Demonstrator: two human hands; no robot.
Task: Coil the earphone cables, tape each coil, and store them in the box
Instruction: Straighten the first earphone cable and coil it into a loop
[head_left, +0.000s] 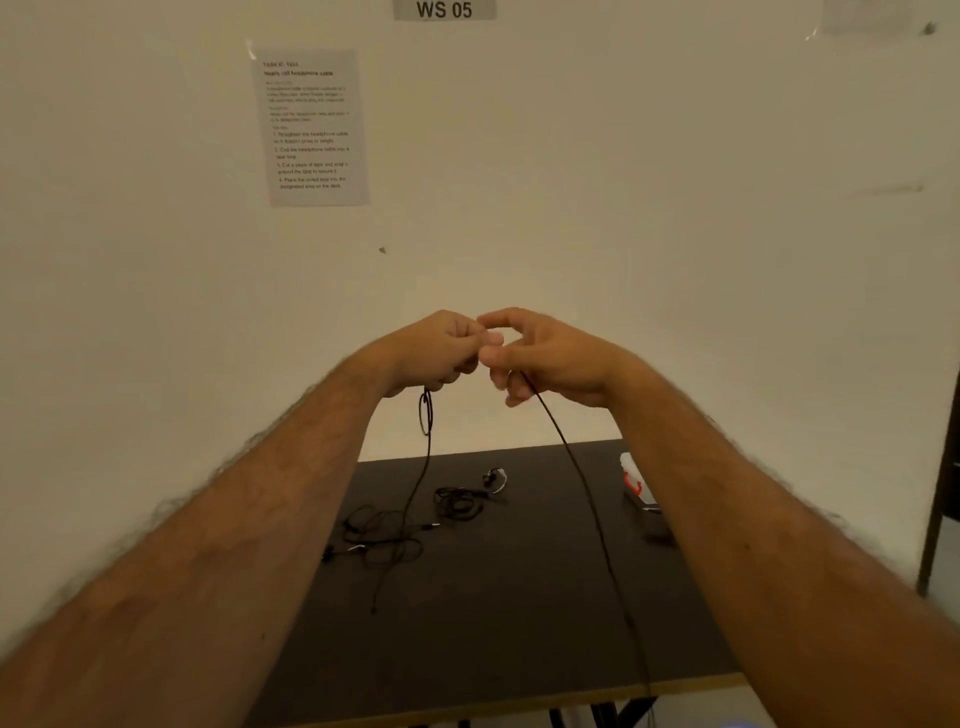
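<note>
Lettering "WS 05" is showing on a grey sign (444, 9) atop the wall, and a taped instruction sheet (310, 127) is reading "Neatly coil headphone cable". Raised above the dark worktop (519, 597), the left hand (434, 353) is curling around a black earphone cable (582, 483), a small loop dangling beneath it. The right hand (545, 356), fingers bent, is pinching the same cable, which is trailing down. More tangled earphones (384, 535) are lying on the worktop.

The sheet's (314, 127) small print at upper left blurs beyond reading. The right forearm hides most of a white and red item (635, 483) at the desk's (493, 613) right edge. The cable (587, 499) vanishes inside both grips.
</note>
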